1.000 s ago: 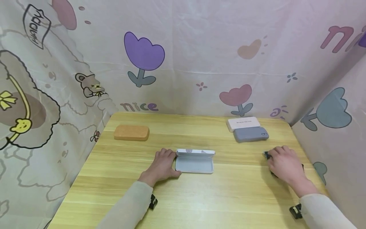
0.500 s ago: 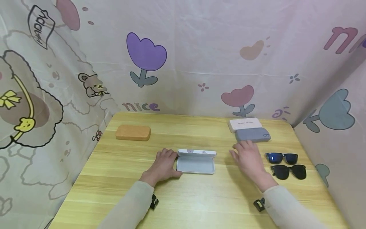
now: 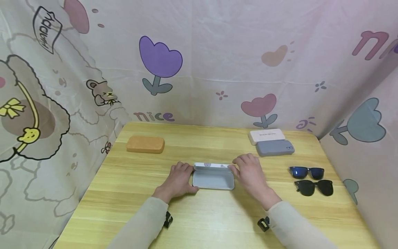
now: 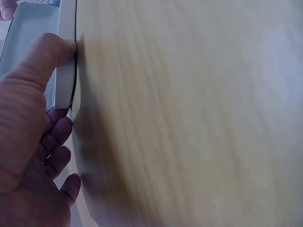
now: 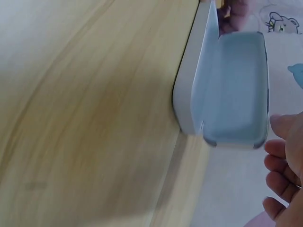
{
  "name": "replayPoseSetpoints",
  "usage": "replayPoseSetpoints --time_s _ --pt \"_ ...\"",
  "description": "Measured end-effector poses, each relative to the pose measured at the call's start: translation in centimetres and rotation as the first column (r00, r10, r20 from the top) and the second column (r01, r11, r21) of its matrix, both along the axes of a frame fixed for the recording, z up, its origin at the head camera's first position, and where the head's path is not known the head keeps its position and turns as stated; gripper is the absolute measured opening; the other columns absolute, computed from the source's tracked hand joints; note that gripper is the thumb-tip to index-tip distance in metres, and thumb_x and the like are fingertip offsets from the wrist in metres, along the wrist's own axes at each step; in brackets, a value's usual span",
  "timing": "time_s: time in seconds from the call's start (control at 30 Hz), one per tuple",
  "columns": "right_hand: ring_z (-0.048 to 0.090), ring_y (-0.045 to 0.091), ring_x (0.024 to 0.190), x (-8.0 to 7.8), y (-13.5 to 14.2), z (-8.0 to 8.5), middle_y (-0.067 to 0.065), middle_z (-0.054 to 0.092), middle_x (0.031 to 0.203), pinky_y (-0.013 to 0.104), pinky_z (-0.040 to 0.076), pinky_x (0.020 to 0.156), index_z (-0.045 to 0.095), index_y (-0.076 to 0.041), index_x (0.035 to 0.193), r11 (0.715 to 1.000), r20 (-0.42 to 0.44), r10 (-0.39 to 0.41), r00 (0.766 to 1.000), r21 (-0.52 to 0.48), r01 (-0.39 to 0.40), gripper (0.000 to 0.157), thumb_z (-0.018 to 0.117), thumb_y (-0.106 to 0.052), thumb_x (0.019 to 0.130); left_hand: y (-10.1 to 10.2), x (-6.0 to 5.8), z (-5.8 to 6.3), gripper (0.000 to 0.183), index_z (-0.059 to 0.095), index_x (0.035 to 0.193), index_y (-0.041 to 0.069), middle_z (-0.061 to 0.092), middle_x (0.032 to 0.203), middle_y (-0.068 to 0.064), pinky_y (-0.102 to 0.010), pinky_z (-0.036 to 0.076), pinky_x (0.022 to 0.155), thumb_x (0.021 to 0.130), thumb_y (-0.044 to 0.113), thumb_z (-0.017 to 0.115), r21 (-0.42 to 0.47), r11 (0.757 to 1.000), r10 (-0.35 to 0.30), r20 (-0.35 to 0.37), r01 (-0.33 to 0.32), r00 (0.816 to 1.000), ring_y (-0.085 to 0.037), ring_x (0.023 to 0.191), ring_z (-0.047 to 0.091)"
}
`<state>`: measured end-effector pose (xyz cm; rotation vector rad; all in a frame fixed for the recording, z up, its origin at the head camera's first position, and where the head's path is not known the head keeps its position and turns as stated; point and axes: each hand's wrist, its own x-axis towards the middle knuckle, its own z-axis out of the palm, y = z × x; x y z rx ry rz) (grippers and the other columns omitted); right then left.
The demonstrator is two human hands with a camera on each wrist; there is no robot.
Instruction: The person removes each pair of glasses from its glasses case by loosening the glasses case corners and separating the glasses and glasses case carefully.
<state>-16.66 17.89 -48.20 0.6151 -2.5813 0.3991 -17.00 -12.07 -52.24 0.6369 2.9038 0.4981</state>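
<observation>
An open glasses case [image 3: 213,180] lies at the middle of the table, its pale lining up and its patterned lid [image 5: 242,90] raised at the back. My left hand [image 3: 176,178] grips its left end. In the left wrist view the thumb [image 4: 45,54] lies over the case's front wall [image 4: 66,85], with the fingers around the end. My right hand [image 3: 251,173] is at the lid's right end. Its thumb [image 5: 282,125] is very near the lid's edge, and whether it touches cannot be told. The other right fingers are loosely bent, holding nothing.
Blue-lensed sunglasses [image 3: 307,172] and black sunglasses [image 3: 314,187] lie on the right. A white case [image 3: 266,136] and a grey-blue case [image 3: 275,148] sit at the back right, an orange case [image 3: 145,144] at the back left. Patterned curtains [image 3: 211,62] border the table [image 3: 217,221].
My right hand has left the two sunglasses on the right, now uncovered, and moved left to the open case's lid. The left hand has stayed on the case.
</observation>
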Motion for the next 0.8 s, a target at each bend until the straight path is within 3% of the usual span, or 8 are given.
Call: replayPoseSetpoints --time_s 0.17,0.43,0.8 --pt "0.06 0.028 0.091 0.1 -1.2 0.0 0.006 0.072 0.095 0.046 0.045 0.081 0.075 -0.008 0.093 1.0 0.017 -0.028 0.999 -0.005 0.028 0.025 0.08 -0.032 0.093 0.0 0.0 0.2 0.08 0.063 0.136 0.004 0.063 0.136 -0.007 -0.051 0.036 0.112 0.08 0.056 0.086 0.001 1.0 0.001 -0.003 -0.001 1.0 -0.029 0.124 0.048" --pt "0.058 0.026 0.082 0.5 -2.4 0.2 0.003 0.07 0.083 0.043 0.043 0.077 0.072 -0.01 0.087 0.99 0.097 -0.143 0.985 -0.008 0.144 0.035 0.08 -0.044 0.092 0.0 -0.1 0.1 0.079 0.063 0.135 0.005 0.063 0.137 -0.007 -0.052 0.036 0.113 0.08 0.057 0.085 -0.008 1.0 0.0 -0.005 0.0 1.0 -0.029 0.124 0.048" --pt "0.054 0.024 0.08 0.9 -2.7 0.5 0.0 0.066 0.08 0.041 0.041 0.076 0.069 -0.011 0.086 0.985 0.146 -0.173 0.974 0.007 0.174 0.035 0.08 -0.044 0.091 0.0 0.0 0.0 0.08 0.063 0.134 0.004 0.064 0.134 -0.007 -0.051 0.037 0.11 0.079 0.057 0.086 0.003 1.0 0.001 -0.007 -0.001 1.0 -0.029 0.122 0.049"
